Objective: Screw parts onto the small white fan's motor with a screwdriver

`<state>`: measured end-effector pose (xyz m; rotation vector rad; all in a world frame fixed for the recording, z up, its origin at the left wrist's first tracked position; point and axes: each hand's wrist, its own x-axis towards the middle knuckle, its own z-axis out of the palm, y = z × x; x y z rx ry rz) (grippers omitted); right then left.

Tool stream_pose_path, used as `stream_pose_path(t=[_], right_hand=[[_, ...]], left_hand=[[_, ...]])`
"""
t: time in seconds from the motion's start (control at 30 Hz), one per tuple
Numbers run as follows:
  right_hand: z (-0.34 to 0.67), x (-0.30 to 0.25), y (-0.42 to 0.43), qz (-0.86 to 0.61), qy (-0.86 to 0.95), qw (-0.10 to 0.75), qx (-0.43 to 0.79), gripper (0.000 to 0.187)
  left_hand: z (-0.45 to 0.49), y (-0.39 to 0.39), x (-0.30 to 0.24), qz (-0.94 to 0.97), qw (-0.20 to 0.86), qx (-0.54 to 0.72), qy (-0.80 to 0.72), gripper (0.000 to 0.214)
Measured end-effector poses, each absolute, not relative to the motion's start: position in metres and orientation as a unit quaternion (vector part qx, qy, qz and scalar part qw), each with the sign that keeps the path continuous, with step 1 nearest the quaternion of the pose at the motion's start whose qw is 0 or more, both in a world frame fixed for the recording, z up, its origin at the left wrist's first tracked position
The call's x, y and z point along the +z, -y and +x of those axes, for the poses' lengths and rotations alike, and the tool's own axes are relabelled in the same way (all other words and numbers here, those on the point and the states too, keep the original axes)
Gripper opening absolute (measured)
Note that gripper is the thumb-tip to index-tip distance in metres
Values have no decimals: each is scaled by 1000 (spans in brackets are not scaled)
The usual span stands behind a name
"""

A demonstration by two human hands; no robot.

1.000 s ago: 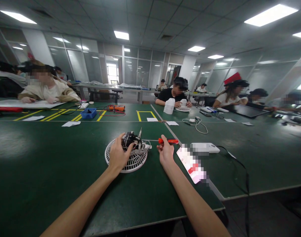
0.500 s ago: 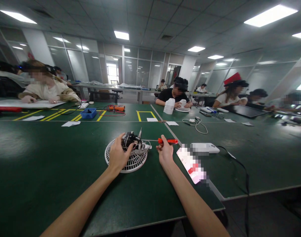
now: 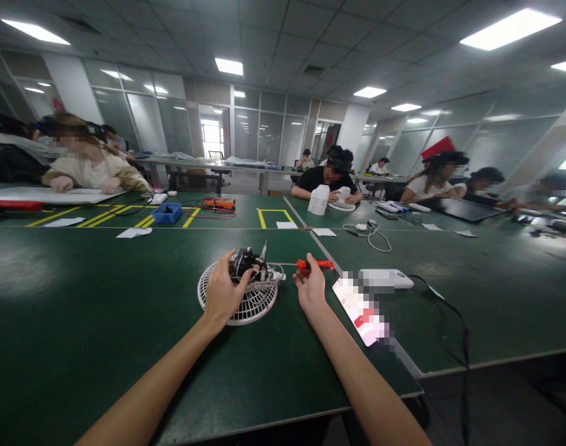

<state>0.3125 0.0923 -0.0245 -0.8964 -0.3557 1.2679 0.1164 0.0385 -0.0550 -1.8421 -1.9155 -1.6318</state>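
A round white fan grille lies flat on the green table, with a black motor assembly and white wires on top of it. My left hand is closed around the near left side of the motor assembly, thumb and fingers on either side. In my right hand is a screwdriver with an orange-red handle, held between thumb and fingers. Its thin shaft points left, and the tip reaches the right side of the assembly. Where exactly the tip rests is too small to tell.
Right of my right hand lie a lit phone and a white power bank with a black cable. Farther off are a blue bin, an orange meter, a white cable and paper slips. Several people sit around the tables.
The fingers of my right hand have shifted slightly on the screwdriver handle. My left hand and the motor assembly have stayed in place.
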Motion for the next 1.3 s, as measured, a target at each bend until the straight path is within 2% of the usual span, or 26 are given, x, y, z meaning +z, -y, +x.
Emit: stream_pose_path(t=[0.1, 0.23, 0.37, 0.6, 0.83, 1.0, 1.3], right_hand=[[315, -22, -91, -376, 137, 700, 591, 8], [317, -22, -92, -380, 141, 689, 601, 15], [314, -26, -94, -405, 171, 694, 570, 11], [311, -26, -95, -431, 185, 696, 543, 20], [312, -26, -94, -420, 195, 696, 549, 33], [312, -29, -94, -417, 185, 688, 564, 31], [310, -28, -92, -400, 155, 681, 594, 16]], left_hand=[[116, -38, -54, -589, 8, -525, 614, 59], [116, -39, -55, -589, 6, -524, 616, 59], [116, -40, -56, -588, 2, -523, 617, 60], [116, -39, -55, -587, 3, -527, 614, 58], [120, -38, -44, -562, -45, -513, 647, 73], [126, -45, -23, -558, -60, -453, 692, 58], [133, -54, -22, -541, -24, -423, 726, 54]])
